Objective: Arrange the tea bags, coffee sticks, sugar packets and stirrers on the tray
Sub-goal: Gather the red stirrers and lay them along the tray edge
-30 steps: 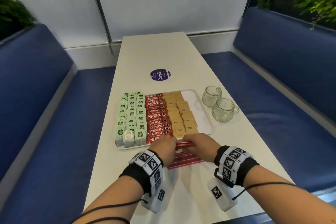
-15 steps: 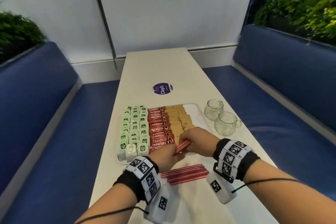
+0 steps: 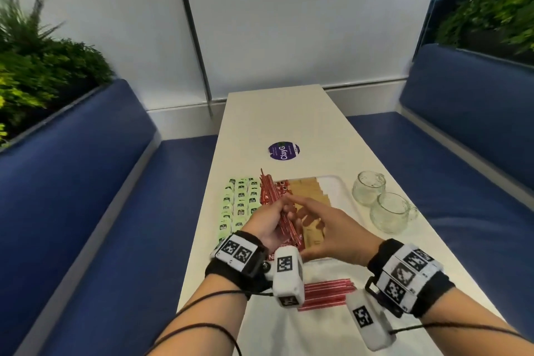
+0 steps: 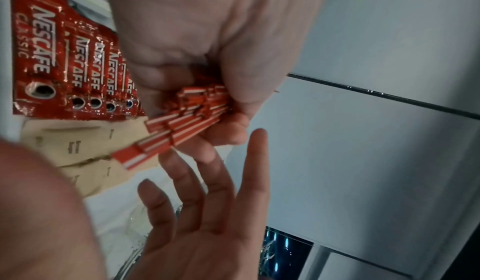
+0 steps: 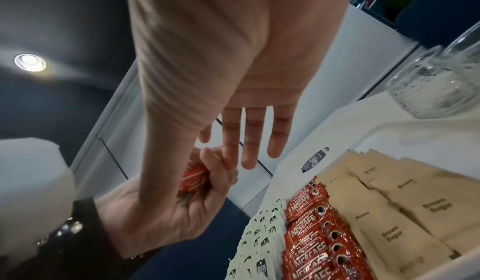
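Presently | stirrers [image 3: 271, 199] — bunch gripped in left hand [image 3: 267, 224] | right hand [image 3: 332, 230] open, empty | ends to be squared, then laid in tray [image 3: 342, 191] — bare strip right of sugar [image 3: 310, 192].

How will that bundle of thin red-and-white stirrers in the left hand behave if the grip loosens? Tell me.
The thin red-and-white stirrers look straight and stiff, so probably no flopping. Their ends already sit staggered in the left hand, so they would likely slide apart and scatter. They look light.

"Nescafé Classic" coffee sticks [image 4: 64, 69]; "Brown Sugar" packets [image 5: 389, 219]
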The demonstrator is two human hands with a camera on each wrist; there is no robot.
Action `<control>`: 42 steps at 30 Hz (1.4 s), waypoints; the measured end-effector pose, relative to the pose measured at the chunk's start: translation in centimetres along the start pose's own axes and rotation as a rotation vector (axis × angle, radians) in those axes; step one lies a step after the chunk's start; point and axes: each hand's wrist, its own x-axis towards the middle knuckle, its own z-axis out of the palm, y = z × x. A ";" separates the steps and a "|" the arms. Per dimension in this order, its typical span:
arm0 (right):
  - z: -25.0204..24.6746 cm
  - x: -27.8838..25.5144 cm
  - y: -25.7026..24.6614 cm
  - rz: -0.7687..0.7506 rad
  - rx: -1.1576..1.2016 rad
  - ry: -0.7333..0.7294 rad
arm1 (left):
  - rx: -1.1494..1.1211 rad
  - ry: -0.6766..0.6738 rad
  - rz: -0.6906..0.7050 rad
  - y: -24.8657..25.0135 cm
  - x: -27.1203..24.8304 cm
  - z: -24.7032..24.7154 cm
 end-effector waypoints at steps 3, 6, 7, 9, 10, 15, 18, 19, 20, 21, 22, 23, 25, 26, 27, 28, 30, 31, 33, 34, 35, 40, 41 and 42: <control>0.0 0.3 -0.2 -0.019 -0.046 0.051 | 0.032 0.023 -0.041 0.1 -0.4 0.3; -0.1 0.9 -0.4 0.004 -0.085 0.122 | 0.087 0.004 -0.061 -0.3 -0.6 0.9; -0.1 1.0 -0.6 0.014 -0.090 0.121 | 0.080 0.007 -0.055 -0.3 -0.7 1.1; -0.2 1.0 -0.9 0.027 -0.090 0.087 | 0.024 0.019 -0.035 0.0 -0.6 1.2; -0.2 0.9 -1.1 0.022 -0.098 0.076 | 0.021 0.019 -0.030 0.2 -0.6 1.3; -0.5 1.3 -1.9 0.036 -0.095 0.175 | 0.058 -0.013 -0.046 0.4 -0.8 1.8; -0.7 1.1 -2.3 0.050 -0.121 0.150 | 0.041 -0.010 -0.015 0.4 -1.3 2.2; -0.6 1.1 -2.3 0.058 -0.140 0.151 | 0.043 -0.028 -0.012 0.4 -1.5 2.2; -0.5 1.1 -2.3 0.064 -0.155 0.155 | 0.059 -0.057 -0.008 0.4 -1.6 2.2; -0.4 1.2 -2.2 0.070 -0.150 0.160 | 0.090 -0.084 0.000 0.3 -1.8 2.1; -0.4 1.2 -2.1 0.071 -0.129 0.164 | 0.123 -0.111 0.012 0.2 -2.0 2.0; -0.5 1.2 -1.9 0.075 -0.106 0.180 | 0.151 -0.136 0.024 0.2 -2.2 1.8; -1.0 0.8 -1.9 0.095 -0.062 0.249 | 0.207 -0.189 0.036 0.0 -2.8 1.2; -1.4 0.7 -2.1 0.103 -0.039 0.289 | 0.242 -0.219 0.031 -0.1 -3.1 0.8; -1.9 0.6 -2.3 0.110 -0.005 0.327 | 0.283 -0.248 0.020 -0.2 -3.5 0.6; -2.5 0.8 -2.5 0.120 0.045 0.360 | 0.325 -0.275 0.007 -0.3 -3.9 0.4; -3.7 1.4 -2.5 0.139 0.173 0.390 | 0.392 -0.318 -0.015 -0.8 -4.4 0.4; -4.0 1.7 -2.6 0.141 0.233 0.375 | 0.423 -0.332 -0.018 -0.9 -4.5 0.6; -3.9 2.2 -2.4 0.156 0.313 0.268 | 0.462 -0.348 -0.023 -1.1 -4.8 0.8; -3.5 2.2 -2.5 0.172 0.355 0.200 | 0.467 -0.357 -0.029 -1.1 -4.9 0.9; -3.0 2.1 -2.5 0.190 0.403 0.158 | 0.469 -0.367 -0.036 -1.1 -4.9 0.8; -1.8 1.9 -2.4 0.204 0.520 0.321 | 0.513 -0.378 -0.014 -1.4 -4.8 0.5; -1.8 1.8 -2.5 0.200 0.536 0.267 | 0.537 -0.385 -0.013 -1.5 -4.9 0.5; -1.7 1.7 -2.6 0.203 0.522 0.216 | 0.568 -0.391 -0.011 -1.6 -4.9 0.4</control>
